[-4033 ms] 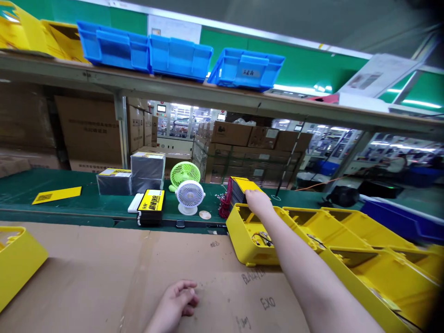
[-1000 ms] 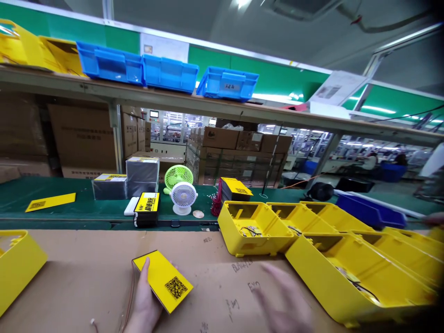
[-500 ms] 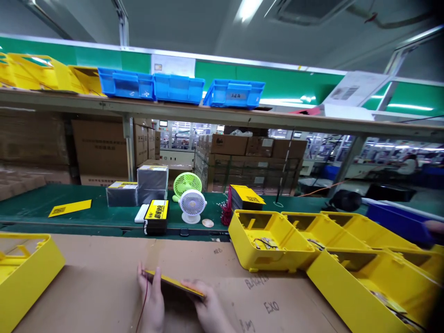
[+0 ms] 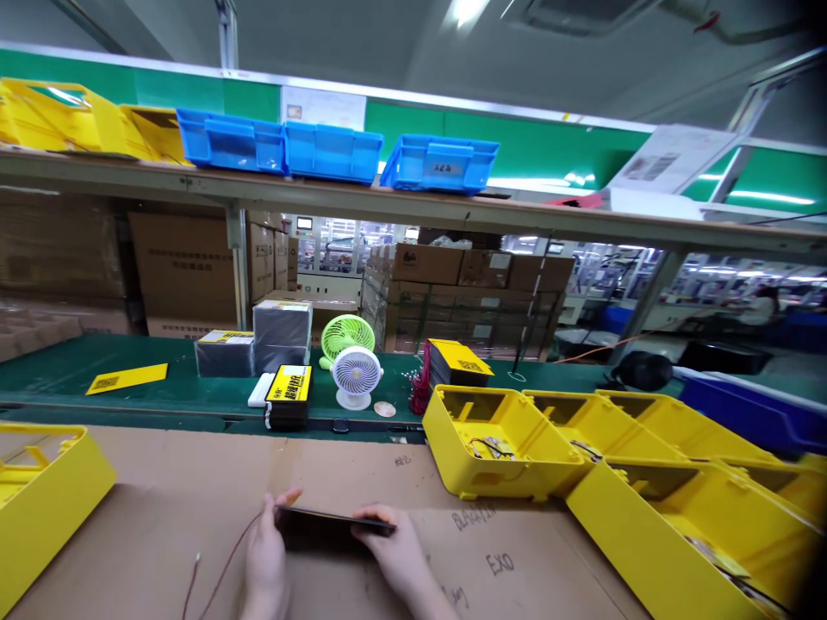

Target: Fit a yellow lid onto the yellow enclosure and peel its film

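Note:
Between my hands, low over the cardboard, is a thin flat panel (image 4: 323, 527) whose dark face is towards me. My left hand (image 4: 266, 547) is closed on its left end, and my right hand (image 4: 395, 542) grips the right end with the thumb on the near side. A thin dark red wire (image 4: 223, 573) trails from the left end, its small pale connector hanging free beside my left wrist. Fingers of both hands are partly hidden behind the panel.
Yellow housings (image 4: 497, 482) with wires inside stand at the right, and another yellow housing (image 4: 58, 508) at the left. Behind are a white fan (image 4: 357, 379), a green fan (image 4: 347, 336), yellow-topped stacks (image 4: 288, 409) and red wires (image 4: 419, 392). Blue bins (image 4: 332, 155) line the shelf.
The panel has tilted, so its yellow upper face is now out of sight and the dark face shows. My left hand has shifted slightly left, and the wire's connector end has come into view.

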Demonstrator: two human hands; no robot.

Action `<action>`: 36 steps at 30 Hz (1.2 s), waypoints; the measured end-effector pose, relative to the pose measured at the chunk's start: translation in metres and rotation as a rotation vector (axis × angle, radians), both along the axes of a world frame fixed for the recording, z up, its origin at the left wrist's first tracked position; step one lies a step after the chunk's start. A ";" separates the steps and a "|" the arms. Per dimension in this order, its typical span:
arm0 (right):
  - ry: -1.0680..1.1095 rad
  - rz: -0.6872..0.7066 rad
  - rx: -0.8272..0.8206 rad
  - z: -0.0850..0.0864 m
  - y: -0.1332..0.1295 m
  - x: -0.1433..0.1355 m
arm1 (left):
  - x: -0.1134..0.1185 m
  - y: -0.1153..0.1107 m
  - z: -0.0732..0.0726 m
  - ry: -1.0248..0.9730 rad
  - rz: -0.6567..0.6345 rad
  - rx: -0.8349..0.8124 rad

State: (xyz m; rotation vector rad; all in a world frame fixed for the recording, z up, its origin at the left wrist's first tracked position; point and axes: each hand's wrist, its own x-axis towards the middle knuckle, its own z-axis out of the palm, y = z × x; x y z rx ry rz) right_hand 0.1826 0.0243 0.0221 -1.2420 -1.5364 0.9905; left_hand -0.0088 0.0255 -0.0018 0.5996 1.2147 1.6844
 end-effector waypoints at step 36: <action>-0.034 -0.153 -0.014 -0.030 0.012 0.009 | 0.001 0.000 -0.006 0.157 0.007 -0.062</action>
